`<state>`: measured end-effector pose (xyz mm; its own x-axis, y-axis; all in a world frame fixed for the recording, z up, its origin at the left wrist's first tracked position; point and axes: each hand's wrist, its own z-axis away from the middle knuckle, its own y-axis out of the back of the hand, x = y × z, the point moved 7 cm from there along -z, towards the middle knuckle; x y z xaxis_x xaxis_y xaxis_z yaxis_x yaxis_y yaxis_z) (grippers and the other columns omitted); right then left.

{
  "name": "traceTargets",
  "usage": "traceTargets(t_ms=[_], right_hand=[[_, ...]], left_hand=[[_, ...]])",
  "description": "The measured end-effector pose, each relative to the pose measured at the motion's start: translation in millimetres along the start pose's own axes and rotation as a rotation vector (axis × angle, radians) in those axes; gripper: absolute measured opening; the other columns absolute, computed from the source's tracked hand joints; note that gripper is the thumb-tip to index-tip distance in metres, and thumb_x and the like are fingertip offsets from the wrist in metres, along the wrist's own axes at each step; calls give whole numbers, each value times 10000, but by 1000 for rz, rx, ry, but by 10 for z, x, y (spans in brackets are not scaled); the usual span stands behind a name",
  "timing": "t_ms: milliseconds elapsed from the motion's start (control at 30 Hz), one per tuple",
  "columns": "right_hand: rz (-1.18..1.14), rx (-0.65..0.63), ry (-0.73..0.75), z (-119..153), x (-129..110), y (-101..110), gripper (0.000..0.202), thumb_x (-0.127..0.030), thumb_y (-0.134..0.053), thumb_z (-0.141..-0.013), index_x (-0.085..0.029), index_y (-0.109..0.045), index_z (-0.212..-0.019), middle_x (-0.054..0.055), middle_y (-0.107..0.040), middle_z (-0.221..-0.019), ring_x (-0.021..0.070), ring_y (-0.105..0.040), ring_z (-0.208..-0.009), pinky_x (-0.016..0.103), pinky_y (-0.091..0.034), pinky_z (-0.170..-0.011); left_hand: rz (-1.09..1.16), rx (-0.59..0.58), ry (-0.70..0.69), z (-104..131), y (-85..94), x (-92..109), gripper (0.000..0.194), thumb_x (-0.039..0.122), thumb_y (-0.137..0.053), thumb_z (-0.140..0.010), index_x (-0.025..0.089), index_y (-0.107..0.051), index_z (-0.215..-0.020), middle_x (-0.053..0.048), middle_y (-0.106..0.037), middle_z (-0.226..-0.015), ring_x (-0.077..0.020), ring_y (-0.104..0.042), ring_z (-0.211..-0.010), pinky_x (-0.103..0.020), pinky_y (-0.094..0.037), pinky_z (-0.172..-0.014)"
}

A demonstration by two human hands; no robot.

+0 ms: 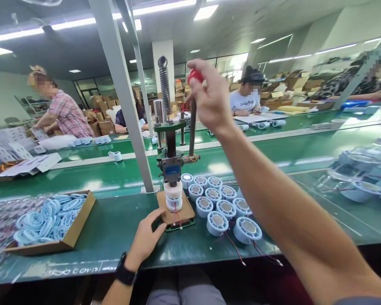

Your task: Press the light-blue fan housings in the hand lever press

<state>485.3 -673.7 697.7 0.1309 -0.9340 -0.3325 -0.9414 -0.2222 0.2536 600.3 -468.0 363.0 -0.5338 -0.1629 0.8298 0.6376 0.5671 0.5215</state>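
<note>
My right hand is wrapped round the red knob on top of the upright lever of a hand press. Under the press's white head sits a light-blue and white round part with thin red wires, on a brown base plate. My left hand, a black watch on its wrist, rests at the plate's left edge, thumb and fingers apart and holding nothing. Right of the press stand several light-blue round housings with metal centres, some trailing wires.
A cardboard tray of light-blue rings lies at the left, beside a heap of wired parts. A grey post rises behind the press. Clear plastic-like parts are at the right. Several people work across the green belt.
</note>
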Motion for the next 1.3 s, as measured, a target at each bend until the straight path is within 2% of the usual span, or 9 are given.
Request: traceTargets(t_ms=[167, 300, 467, 667, 800, 900, 1100, 1200, 1300], right_hand=[[-162, 286, -141, 1695, 92, -399, 533, -261, -430, -988, -265, -266, -1495, 104, -387, -1465, 196, -554, -1216, 410, -519, -1021], [-213, 128, -510, 2883, 322, -983, 885, -288, -660, -808, -194, -177, -1544, 154, -451, -1433, 275, -523, -1278, 469, -462, -1082], [-366, 91, -778, 3078, 569, -1298, 924, -259, -709, -757, -177, -221, -1537, 79, -647, -1202, 200, -649, -1069, 331, -516, -995], [-273, 203, -743, 3168, 371, -1148, 803, -296, -726, -787, -177, -347, -1486, 114, -551, -1357, 217, -581, -1213, 364, -462, -1085], [-66, 115, -596, 3464, -62, -671, 527, -312, -629, -889, -210, -493, -1388, 113, -537, -1353, 231, -535, -1271, 376, -476, -1069], [182, 236, -571, 3668, -122, 141, 468, -345, -606, -917, -213, -511, -1357, 119, -539, -1327, 246, -542, -1253, 397, -481, -1047], [798, 610, -764, 3770, 680, 1797, 655, -513, -536, -831, -73, -536, -1317, 204, -449, -1320, 288, -489, -1242, 427, -441, -1066], [847, 597, -916, 3755, 1214, 2184, 641, -492, -496, -808, -14, -592, -1226, 232, -484, -1201, 291, -542, -1105, 445, -478, -987], [817, 498, -980, 3638, 1506, 2219, 540, -459, -524, -824, -17, -621, -1120, 187, -541, -1026, 284, -559, -1018, 493, -462, -960]], left_hand=[[-137, 286, 118, 87, 1038, -331, 409, 498, -562, -791, 193, -733, -1002, -98, -755, -1079, -287, -687, -1049, -444, -515, -996], [-324, 514, 153, -396, 1776, -443, 366, 450, -528, -769, 184, -710, -943, -76, -764, -945, -263, -706, -914, -402, -551, -902], [-457, 584, 294, -863, 1813, -828, 586, 295, -556, -776, 96, -508, -1325, -161, -719, -1154, -327, -684, -1071, -463, -554, -907], [-460, 586, 419, -783, 1690, -1268, 869, 267, -642, -806, 61, -198, -1524, -179, -676, -1267, -319, -607, -1245, -500, -489, -1036], [-410, 598, 495, -697, 1808, -1370, 898, 295, -671, -801, 125, -191, -1541, -130, -700, -1245, -304, -623, -1226, -518, -491, -1032], [-381, 613, 501, -654, 1827, -1328, 911, 296, -683, -793, 148, -190, -1544, -106, -701, -1249, -278, -650, -1181, -498, -503, -1022], [-396, 534, 476, -688, 1651, -1196, 905, 275, -702, -782, 196, -209, -1537, -57, -694, -1262, -265, -677, -1108, -503, -505, -1016], [-376, 490, 467, -717, 1584, -1186, 858, 271, -670, -809, 162, -222, -1532, -92, -682, -1266, -282, -652, -1147, -512, -487, -1028], [-317, 458, 442, -688, 1542, -1142, 802, 226, -620, -826, 36, -235, -1504, -207, -649, -1270, -323, -633, -1148, -541, -465, -1027]])
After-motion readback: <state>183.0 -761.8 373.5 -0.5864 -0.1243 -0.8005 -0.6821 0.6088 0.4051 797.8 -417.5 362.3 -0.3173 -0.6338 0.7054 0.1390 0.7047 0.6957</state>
